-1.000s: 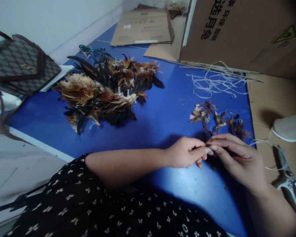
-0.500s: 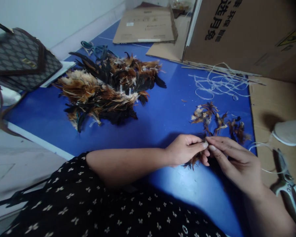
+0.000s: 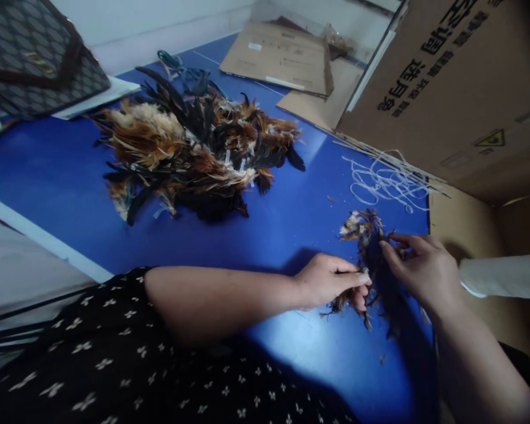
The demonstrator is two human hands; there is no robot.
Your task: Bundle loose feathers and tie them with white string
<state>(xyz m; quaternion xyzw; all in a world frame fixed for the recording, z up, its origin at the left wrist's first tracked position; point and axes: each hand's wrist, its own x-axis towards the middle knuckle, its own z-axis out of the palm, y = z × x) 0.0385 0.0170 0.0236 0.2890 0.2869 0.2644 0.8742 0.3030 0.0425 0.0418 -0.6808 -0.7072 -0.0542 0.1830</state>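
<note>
My left hand (image 3: 333, 282) pinches a bunch of small brown feathers (image 3: 341, 303) by its pale end, with the tips hanging below the fingers. To its right, my right hand (image 3: 424, 271) has thumb and forefinger close together over a loose cluster of small brown feathers (image 3: 363, 224); whether a feather is between those fingertips I cannot make out. Part of the cluster is hidden behind this hand. A few feather bits (image 3: 393, 333) are blurred below the hands. Farther left lies a large pile of brown and black feathers (image 3: 194, 153), some tied with pale strips.
A tangle of white string (image 3: 386, 182) lies beyond the small feathers on the blue table (image 3: 274, 229). Thin sticks run along a large cardboard box (image 3: 441, 100) at the right. A white cylinder (image 3: 503, 275) stands beside my right arm. Flat cardboard (image 3: 278, 59) and a patterned bag (image 3: 35, 56) are farther back.
My right hand has left the bunch in my left hand and moved up and right to the loose feathers. The view has shifted, and the pruning shears are out of sight.
</note>
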